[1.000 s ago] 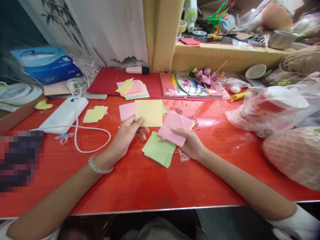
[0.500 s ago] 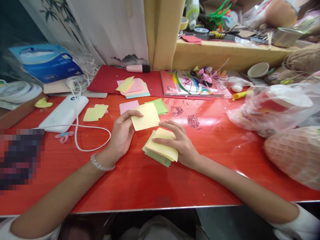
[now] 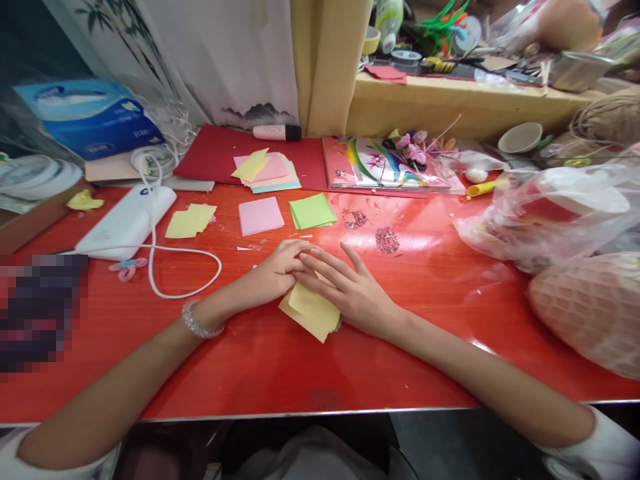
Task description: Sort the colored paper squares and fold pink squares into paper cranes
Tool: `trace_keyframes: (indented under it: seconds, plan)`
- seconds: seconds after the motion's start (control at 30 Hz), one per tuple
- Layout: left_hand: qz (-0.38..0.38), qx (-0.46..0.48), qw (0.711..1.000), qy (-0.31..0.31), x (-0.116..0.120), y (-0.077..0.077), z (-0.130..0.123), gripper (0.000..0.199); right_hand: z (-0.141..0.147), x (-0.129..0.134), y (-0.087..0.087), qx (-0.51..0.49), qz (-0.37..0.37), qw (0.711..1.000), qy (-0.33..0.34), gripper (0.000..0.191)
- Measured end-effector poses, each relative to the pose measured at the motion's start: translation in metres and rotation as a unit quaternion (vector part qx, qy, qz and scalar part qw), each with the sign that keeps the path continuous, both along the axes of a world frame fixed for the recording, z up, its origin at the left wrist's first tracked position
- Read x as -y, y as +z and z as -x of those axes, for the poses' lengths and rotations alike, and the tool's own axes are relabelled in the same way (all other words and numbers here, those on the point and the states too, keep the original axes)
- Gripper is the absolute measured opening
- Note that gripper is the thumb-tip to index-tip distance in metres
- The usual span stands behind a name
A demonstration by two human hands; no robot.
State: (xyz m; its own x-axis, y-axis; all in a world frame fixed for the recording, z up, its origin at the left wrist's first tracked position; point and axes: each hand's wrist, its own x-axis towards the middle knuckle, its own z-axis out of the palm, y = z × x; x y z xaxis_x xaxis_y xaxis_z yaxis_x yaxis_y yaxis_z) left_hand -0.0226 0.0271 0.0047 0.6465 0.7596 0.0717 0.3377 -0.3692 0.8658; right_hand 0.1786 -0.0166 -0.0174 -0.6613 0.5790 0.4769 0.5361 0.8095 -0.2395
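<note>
yellow paper squares [image 3: 315, 313] are stacked loosely on the red table [image 3: 240, 373], between the two forearms, and their far part is covered by both hands. a sliver of green paper [image 3: 339, 325] is exposed at the stack's right side. the left hand [image 3: 267, 277] is bent at the stack's far left edge, its fingers curled and drawn together; whether paper is pinched there cannot be told. the right hand [image 3: 367, 303] is laid palm down over the stack, its fingers outstretched and slightly parted, their tips crossed over the left fingers; its thumb is hidden, so whether anything is clamped cannot be told. a beaded bracelet [image 3: 197, 321] is worn on the left wrist. beyond the hands, a pink stack [image 3: 261, 217] and a bright green stack [image 3: 313, 211] are set side by side, just apart. farther back, a mixed pile [image 3: 267, 170] is laid partly on a dark red sheet [image 3: 215, 153].
</note>
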Motion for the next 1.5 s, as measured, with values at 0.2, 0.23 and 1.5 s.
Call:
trace_keyframes:
  seconds: [0.2,0.23,1.5]
  plan:
    - [-0.026,0.054,0.988,0.144,-0.003,-0.002,0.003,0.025,-0.004,-0.011,0.003,-0.371,0.310,0.871,-0.086,0.030]
    - [-0.038,0.018,0.993,0.106,-0.003,-0.001,0.004,0.027,-0.005,-0.015,0.001,-0.458,0.355,0.806,-0.121,0.029]
    - [-0.443,-0.215,0.866,-0.088,0.016,0.028,0.005,0.075,-0.004,-0.005,0.020,-0.441,0.724,0.526,0.069,0.037]
